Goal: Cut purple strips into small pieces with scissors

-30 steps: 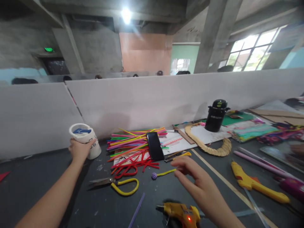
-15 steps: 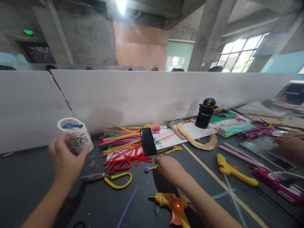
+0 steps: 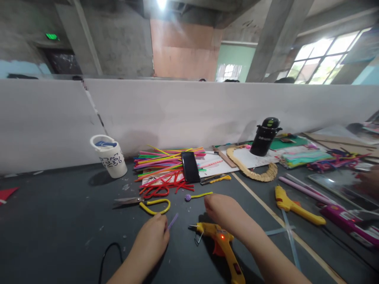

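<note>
My left hand (image 3: pixel 154 236) is closed around a purple pipe cleaner (image 3: pixel 173 221), whose tip sticks out past the fingers, just below the yellow-handled scissors (image 3: pixel 155 205). My right hand (image 3: pixel 220 207) is curled at the end of a yellow-green pipe-cleaner stem (image 3: pixel 201 195) with a small purple ball (image 3: pixel 188 197) on its left end; the fingertips are hidden beneath the hand. Close below lies a yellow glue gun (image 3: pixel 217 234) with a red light on, its nozzle pointing left.
A white cup (image 3: pixel 114 159) with writing stands at the back left. Colourful pipe cleaners (image 3: pixel 160 161), a black phone (image 3: pixel 190 166), a black bottle (image 3: pixel 265 136) and a second glue gun (image 3: pixel 296 207) lie or stand further back and right. Another person's hand (image 3: pixel 370 179) is at the right edge.
My left hand has left the white cup and come down right to the purple pipe cleaner. More of the yellow-green stem shows beside my right hand. The view has shifted.
</note>
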Demonstrator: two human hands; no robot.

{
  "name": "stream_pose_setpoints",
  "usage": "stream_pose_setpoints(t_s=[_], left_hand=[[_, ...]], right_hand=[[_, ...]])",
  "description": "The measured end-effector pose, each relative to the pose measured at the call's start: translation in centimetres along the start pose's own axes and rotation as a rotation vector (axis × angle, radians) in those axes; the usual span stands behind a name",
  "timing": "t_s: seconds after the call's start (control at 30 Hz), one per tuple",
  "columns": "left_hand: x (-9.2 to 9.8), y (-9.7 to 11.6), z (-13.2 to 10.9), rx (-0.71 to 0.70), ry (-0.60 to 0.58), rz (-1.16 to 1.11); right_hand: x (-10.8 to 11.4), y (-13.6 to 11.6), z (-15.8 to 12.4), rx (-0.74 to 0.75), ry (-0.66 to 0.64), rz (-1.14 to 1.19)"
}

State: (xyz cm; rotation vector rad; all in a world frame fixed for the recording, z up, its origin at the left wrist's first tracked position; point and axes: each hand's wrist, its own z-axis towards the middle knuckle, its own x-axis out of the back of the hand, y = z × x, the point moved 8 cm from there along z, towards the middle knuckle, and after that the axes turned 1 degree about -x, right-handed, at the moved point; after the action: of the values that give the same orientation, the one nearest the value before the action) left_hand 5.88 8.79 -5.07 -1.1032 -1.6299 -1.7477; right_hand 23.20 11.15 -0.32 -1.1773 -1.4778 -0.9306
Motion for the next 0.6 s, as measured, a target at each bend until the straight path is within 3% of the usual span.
stream_pose_setpoints(t_s=[0.17,0.33,0.47,0.6], left_hand=[[1.1,-1.4,-0.2,0.059,0.007,-0.125],[2.6,-4.1,-2.2,0.157,-0.04,-0.369],[1.6,-5.9,-3.9,0.242,-0.053,-0.702],[0.4,-5.8,-4.2,0.234,-0.122,-0.669]], right_hand=[[0.3,0.8,-1.2,0.021,0.038,0.038],[-0.3,1.7,-2.6,0.073,0.029,0.067],[-2.3,3.0,-4.6,0.082,0.017,0.092],[-4.4,3.4,-5.6,0.104,0.043,0.156]])
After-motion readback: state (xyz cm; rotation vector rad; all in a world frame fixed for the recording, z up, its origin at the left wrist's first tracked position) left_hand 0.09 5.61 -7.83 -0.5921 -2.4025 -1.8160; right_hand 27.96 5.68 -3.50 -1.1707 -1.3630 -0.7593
